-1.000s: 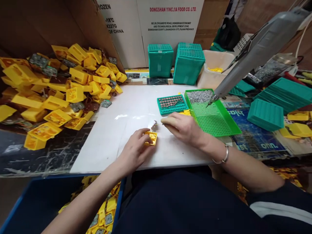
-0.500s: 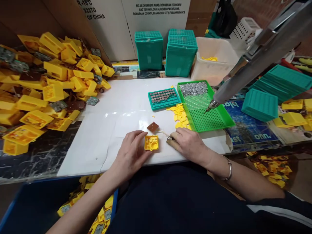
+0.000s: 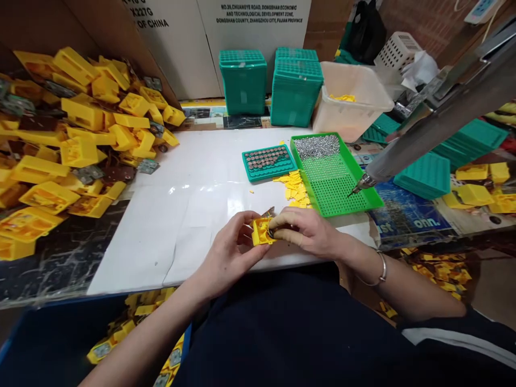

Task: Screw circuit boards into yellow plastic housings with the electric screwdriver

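My left hand (image 3: pixel 230 251) is closed around a small open yellow plastic housing (image 3: pixel 257 235), thumb along its near edge and fingers behind it. The housing is tilted, its hollow side turned toward my right hand (image 3: pixel 310 232). Pinched between my right thumb and fingers is a small round dark part (image 3: pixel 271 234), at the housing's right side; whether it is seated inside cannot be seen. A brown circuit board (image 3: pixel 269 213) shows edge-on just behind the housing, mostly hidden by my right fingers.
Beyond the hands lie a pile of flat yellow pieces (image 3: pixel 295 189), a teal tray of round metal parts (image 3: pixel 266 174) and a green basket of screws (image 3: pixel 377 203). A hanging screwdriver (image 3: pixel 387 161) slants over the basket. Yellow housings (image 3: pixel 84 115) are heaped at left.
My left hand has lifted and tilted the housing. My right hand has moved left, bringing the round part from beside the housing up against it. The view has shifted slightly.
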Motion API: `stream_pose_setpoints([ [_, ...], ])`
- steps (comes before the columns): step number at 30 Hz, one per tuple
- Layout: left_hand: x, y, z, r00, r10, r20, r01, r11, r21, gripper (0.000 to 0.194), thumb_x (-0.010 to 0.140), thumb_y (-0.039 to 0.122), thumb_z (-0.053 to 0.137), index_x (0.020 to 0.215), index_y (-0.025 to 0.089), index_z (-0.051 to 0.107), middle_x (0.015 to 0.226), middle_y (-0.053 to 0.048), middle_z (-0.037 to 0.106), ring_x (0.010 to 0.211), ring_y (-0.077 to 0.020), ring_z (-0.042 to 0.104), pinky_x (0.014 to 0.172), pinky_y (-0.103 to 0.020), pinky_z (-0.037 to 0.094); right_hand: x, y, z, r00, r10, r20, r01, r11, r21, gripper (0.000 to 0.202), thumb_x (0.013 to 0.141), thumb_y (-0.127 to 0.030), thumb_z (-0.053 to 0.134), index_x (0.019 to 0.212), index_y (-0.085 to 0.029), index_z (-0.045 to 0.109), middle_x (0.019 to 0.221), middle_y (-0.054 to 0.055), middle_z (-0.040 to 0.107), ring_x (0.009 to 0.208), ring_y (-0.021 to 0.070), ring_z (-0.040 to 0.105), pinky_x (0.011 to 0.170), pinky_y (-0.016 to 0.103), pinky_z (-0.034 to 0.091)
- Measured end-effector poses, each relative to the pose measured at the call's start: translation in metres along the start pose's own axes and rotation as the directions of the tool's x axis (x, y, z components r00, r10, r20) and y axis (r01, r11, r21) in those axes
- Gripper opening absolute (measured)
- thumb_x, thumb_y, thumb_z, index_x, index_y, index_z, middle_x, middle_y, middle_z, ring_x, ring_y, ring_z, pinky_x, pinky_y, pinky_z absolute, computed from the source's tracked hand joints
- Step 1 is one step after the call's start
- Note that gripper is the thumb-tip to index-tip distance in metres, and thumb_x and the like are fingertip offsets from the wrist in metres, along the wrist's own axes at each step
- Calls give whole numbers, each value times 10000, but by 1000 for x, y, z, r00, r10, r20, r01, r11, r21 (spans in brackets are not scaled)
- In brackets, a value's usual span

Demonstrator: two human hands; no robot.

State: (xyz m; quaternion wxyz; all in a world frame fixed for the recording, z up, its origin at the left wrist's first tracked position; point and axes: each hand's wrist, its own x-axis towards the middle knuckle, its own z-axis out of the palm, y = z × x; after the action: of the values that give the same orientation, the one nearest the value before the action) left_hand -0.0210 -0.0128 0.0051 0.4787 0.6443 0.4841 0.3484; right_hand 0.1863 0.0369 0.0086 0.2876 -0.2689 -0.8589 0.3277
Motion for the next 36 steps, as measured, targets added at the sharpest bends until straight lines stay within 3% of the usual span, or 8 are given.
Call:
stream_pose_setpoints([
  [3,1,5,1,991,-79,111,107,957,-271,379,836,272,656,1137,255,427,981,-19,600,849,-150,601,719,-269,492,5,-4,-6,983,-135,125,162,956,-243,185,946,-237,507,996,-129,649,870,74,649,794,138,583,718,252,465],
  [8,4,7,4,970,-120,213,215,830,-514,387,825,232,675,1106,258,410,954,-13,609,855,-146,617,739,-260,487,18,-21,-8,968,16,249,109,870,-481,172,918,-205,542,798,-151,654,767,38,595,690,137,521,620,255,385],
  [15,13,1,5,991,-133,35,126,775,-619,372,773,176,736,1001,230,447,865,24,637,779,-103,620,760,-255,531,14,-20,-5,990,-116,75,133,943,-306,195,935,-164,491,978,-139,680,839,65,627,788,143,578,715,263,481],
  [20,12,5,4,986,-164,33,144,726,-673,376,751,187,751,995,229,468,911,2,676,807,-154,682,686,-252,545,5,-1,-6,960,-180,-215,148,977,-156,318,885,-157,561,1196,-216,588,1149,89,594,1083,171,582,912,360,520],
  [23,10,9,4,976,-201,88,206,697,-687,387,728,195,765,1001,232,493,885,2,684,779,-171,702,637,-241,540,5,6,-5,974,-188,-130,173,978,-116,444,872,-130,542,1306,-212,495,1350,129,516,1276,207,489,1029,442,468],
  [26,9,10,3,962,-231,143,263,663,-701,399,717,184,767,1005,233,494,848,4,695,755,-173,711,641,-239,533,7,9,-5,974,-172,-145,167,985,-44,318,915,-141,509,1224,-190,562,1131,87,667,1061,150,631,919,333,539],
  [31,11,3,11,968,-248,42,214,725,-654,360,748,207,755,992,221,490,910,-5,704,808,-168,710,714,-260,535,9,4,-4,938,-173,-300,121,976,-183,283,933,-141,497,1201,-149,587,1008,75,695,888,116,658,798,251,554],
  [36,17,0,23,967,-250,-60,149,736,-660,318,785,259,730,994,220,494,892,3,705,805,-165,707,715,-272,542,4,-7,-4,926,-284,-250,150,882,-447,357,939,-133,455,1284,-94,537,990,106,643,915,137,623,766,233,547],
])
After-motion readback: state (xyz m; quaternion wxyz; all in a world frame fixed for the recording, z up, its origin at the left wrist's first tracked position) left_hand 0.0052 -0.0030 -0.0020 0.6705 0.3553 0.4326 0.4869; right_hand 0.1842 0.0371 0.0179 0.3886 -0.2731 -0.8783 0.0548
